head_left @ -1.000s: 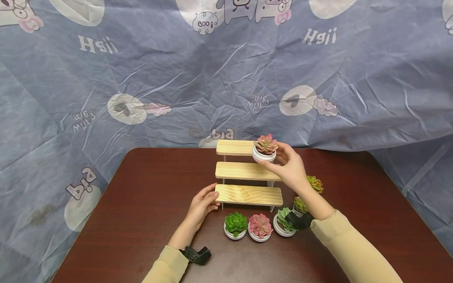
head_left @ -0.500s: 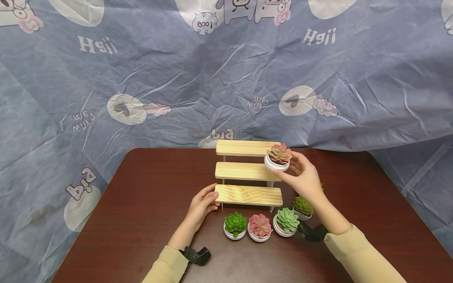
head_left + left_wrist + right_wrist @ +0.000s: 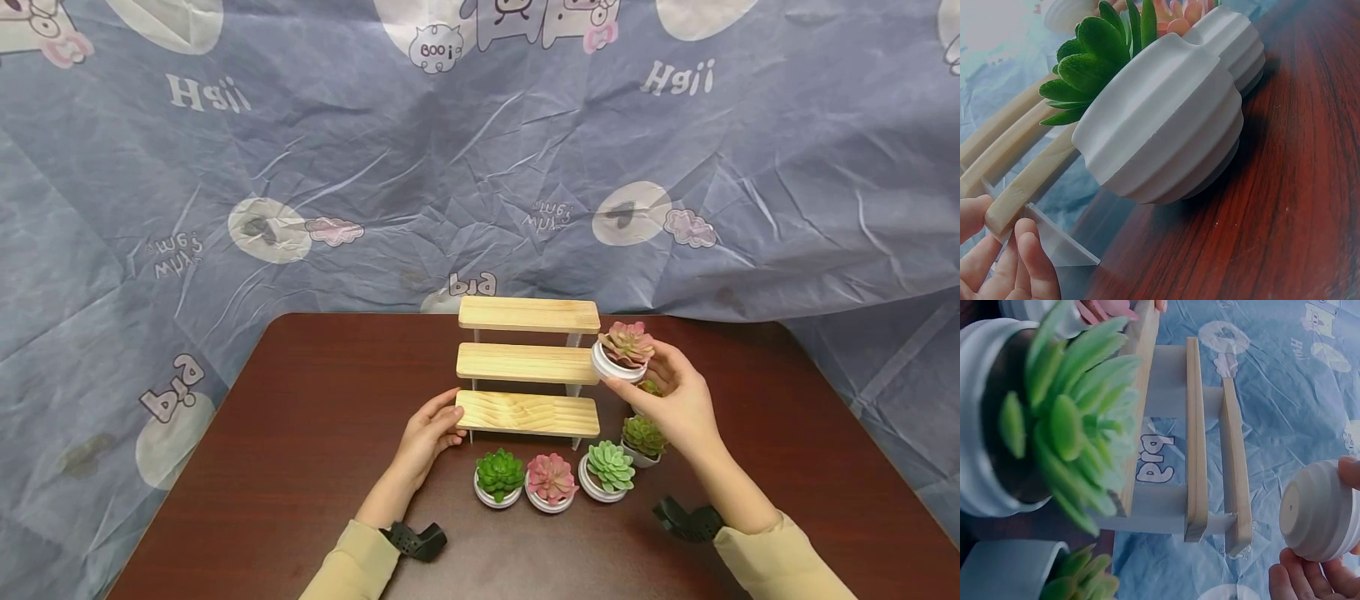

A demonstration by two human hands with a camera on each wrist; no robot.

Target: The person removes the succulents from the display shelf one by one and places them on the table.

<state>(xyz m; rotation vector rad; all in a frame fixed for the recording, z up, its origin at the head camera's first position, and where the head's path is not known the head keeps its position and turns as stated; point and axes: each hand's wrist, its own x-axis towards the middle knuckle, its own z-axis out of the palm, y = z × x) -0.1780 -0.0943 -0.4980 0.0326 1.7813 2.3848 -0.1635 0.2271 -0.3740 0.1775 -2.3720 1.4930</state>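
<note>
A three-tier wooden shelf stand (image 3: 528,364) with clear supports stands on the table. My left hand (image 3: 425,435) pinches the left end of its lowest board (image 3: 1013,203), thumb above and fingers below. My right hand (image 3: 678,400) grips a potted pinkish succulent (image 3: 627,346) by its white pot, held in the air just right of the stand's middle board. From the right wrist view, the underside of that white pot (image 3: 1316,512) shows, with fingers around it. All three boards are bare.
In front of the stand sit a dark green succulent (image 3: 500,475), a pink one (image 3: 552,480) and a pale green one (image 3: 609,468). A yellow-green succulent (image 3: 643,438) stands farther right, with another (image 3: 651,388) partly hidden behind my right hand. A printed blue cloth (image 3: 405,167) hangs behind the table.
My right hand has moved right and down with the potted pinkish succulent, from in front of the top board to beside the stand. The left hand has stayed on the lowest board.
</note>
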